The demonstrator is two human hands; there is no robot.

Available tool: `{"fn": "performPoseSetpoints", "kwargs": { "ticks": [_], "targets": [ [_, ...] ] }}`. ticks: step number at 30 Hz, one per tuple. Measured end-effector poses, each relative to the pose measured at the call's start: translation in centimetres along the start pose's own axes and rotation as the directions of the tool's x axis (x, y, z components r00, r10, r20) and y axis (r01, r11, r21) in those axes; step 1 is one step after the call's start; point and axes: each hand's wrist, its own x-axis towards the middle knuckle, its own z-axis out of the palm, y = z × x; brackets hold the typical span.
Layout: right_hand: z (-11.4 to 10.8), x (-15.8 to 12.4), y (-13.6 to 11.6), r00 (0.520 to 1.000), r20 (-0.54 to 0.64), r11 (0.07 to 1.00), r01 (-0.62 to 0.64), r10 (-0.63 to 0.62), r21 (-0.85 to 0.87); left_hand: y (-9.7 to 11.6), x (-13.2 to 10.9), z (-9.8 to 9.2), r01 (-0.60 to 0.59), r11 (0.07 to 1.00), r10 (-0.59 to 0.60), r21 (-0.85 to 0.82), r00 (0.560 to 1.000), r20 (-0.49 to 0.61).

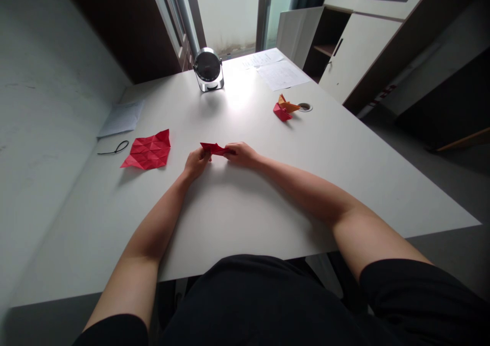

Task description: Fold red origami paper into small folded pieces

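Between my two hands is a piece of folded red origami paper (215, 148), held just over the white table. My left hand (197, 163) is closed on its left end, with the thumb and fingers pinching it. The right hand (242, 154) pinches the opposite end. Parts of the fingers are hidden behind the paper, so its exact shape is hard to make out. To the left lies a creased, unfolded red sheet (149, 150), its surface crossed by many fold lines.
An orange and red origami figure (284, 108) stands by a round cable hole (305, 107). A round black and silver device (209, 69) is at the back. Papers (281, 74) lie far right, a packet (121, 119) and black cord (114, 148) at left by the wall.
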Motion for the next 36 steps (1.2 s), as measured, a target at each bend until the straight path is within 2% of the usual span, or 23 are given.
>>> {"fn": "performPoseSetpoints", "kwargs": {
  "ticks": [36],
  "targets": [
    [-0.19, -0.03, -0.39, 1.000, -0.005, 1.000, 0.017, -0.017, 0.007, 0.47, -0.16, -0.14, 0.019, 1.000, -0.019, -0.003, 1.000, -0.002]
  ]
}}
